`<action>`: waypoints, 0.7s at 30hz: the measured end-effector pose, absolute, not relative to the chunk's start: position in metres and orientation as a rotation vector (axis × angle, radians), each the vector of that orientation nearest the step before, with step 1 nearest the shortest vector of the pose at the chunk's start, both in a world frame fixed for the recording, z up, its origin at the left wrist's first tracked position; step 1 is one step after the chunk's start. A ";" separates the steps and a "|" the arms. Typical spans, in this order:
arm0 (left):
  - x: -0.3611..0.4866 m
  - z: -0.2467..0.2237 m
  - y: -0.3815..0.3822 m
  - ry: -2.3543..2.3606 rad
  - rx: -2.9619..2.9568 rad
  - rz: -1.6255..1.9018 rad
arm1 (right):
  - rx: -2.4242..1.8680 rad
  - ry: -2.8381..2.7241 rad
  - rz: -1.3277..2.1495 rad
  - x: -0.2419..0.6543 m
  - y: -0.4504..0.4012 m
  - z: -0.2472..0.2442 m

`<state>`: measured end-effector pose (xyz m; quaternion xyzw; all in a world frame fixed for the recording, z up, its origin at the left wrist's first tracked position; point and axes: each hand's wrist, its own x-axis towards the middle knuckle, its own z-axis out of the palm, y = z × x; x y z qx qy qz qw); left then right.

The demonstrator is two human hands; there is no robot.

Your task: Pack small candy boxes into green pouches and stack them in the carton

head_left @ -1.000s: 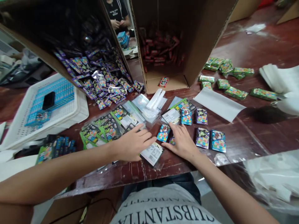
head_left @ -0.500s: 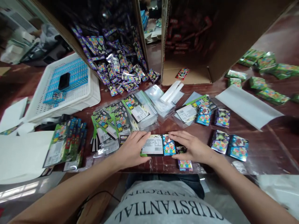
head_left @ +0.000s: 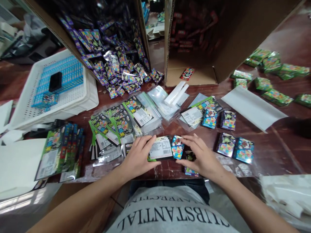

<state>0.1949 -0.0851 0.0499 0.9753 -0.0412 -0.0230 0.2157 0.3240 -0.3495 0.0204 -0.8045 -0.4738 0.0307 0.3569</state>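
Note:
My left hand (head_left: 139,157) grips the left end of a printed card (head_left: 161,149) with a white barcode label, thumb along the near side and fingers along the far side. Just right of the card, a small blue box (head_left: 177,147) sits slightly tilted between the thumb and fingers of my right hand (head_left: 200,157). Partly hidden under that hand is a purple box (head_left: 190,170). Another blue box (head_left: 209,118) rests on a printed bag (head_left: 193,116), beside a purple box (head_left: 228,120). Nearer me on the right, a second such pair lies side by side.
Two cardboard boxes stand behind: one spilling purple packets (head_left: 131,77), one with red packets (head_left: 187,73). A white basket (head_left: 91,94) holds blue boxes and a phone (head_left: 55,81). Stacked cards (head_left: 116,124) lie left, clear sleeves (head_left: 161,100) ahead, green packets (head_left: 263,83) right.
The blue box has turned a little out of line with the card. The camera view has shifted slightly, while both hands stay around the same items.

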 end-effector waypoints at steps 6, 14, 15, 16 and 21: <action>0.199 0.043 -0.091 -0.267 2.677 -0.128 | -1.967 -1.481 0.296 0.331 -0.353 0.020; 0.204 0.040 -0.096 -0.179 2.707 -0.207 | -2.270 -1.393 0.288 0.327 -0.392 0.035; 0.204 0.040 -0.097 -0.176 2.708 -0.209 | -2.282 -1.379 0.300 0.327 -0.397 0.036; 0.205 0.040 -0.098 -0.186 2.706 -0.215 | -2.277 -1.365 0.315 0.327 -0.399 0.036; 0.210 0.040 -0.102 -0.280 2.658 -0.220 | -2.174 -1.405 0.362 0.342 -0.388 0.034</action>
